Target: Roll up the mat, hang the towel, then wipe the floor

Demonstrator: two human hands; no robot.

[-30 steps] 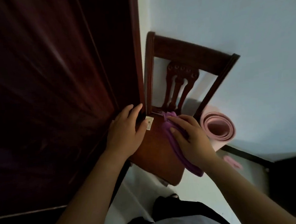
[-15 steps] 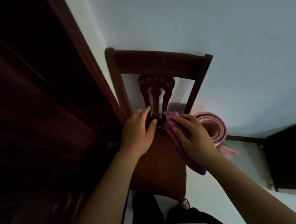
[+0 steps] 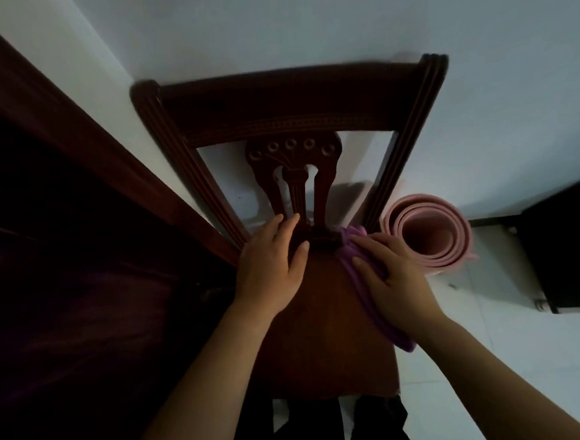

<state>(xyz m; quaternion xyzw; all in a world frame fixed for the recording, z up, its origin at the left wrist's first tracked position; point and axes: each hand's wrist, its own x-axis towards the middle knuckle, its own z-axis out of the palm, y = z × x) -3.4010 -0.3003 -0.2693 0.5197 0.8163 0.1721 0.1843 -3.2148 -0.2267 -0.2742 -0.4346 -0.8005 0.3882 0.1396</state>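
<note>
**Both hands on the chair seat, towel under the right one**

The purple towel point(image 3: 348, 255) lies in a long bunched strip along the right edge of the wooden chair point(image 3: 291, 106) seat, running from the foot of the right back post toward the front. The right hand point(image 3: 395, 277) lies on top of it, fingers fairly straight and pressing the cloth down onto the seat. One end of the towel bunches just past the fingertips, and the other end shows below the wrist.

The left hand point(image 3: 271, 269) rests flat on the back of the seat, fingers straight and holding nothing, with the fingertips touching the base of the carved centre splat. It sits just beside the towel without touching it.

The pink mat point(image 3: 427, 234) stands rolled up on the white floor point(image 3: 487, 309), against the wall just to the right of the chair and close behind the right hand. A dark wooden door point(image 3: 59, 236) fills the left side, and a black cabinet point(image 3: 571, 244) stands at far right.
</note>
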